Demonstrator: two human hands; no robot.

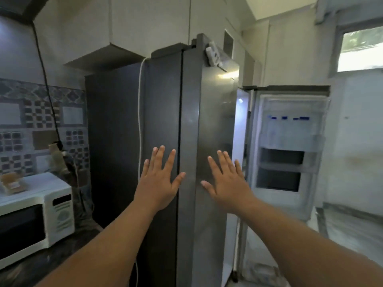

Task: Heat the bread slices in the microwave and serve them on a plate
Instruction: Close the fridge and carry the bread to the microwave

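Head view had you squared up to the fridge (165,131), both arms stretched toward it. Your left hand (158,182) was spread flat, fingers straight, holding nothing, over the dark closed door left of the fridge's centre seam. Your right hand (224,183) was just the same, splayed and empty, over the fridge's grey panel right of that seam. Whether either palm actually touched the metal, I couldn't tell.

To the right of the fridge its other door (288,146) hung wide open, shelves facing you, so I'd judge you were there to fetch something or about to push it shut.

Left of the fridge and lower sat the microwave (37,220), white, door closed. On its top lay a brownish packet (12,182), blurred; likely the bread, parked there to be close to the oven. No plate was in sight.

By my reckoning heating hadn't begun: bread outside, microwave shut, hands free for whatever the fridge called for.
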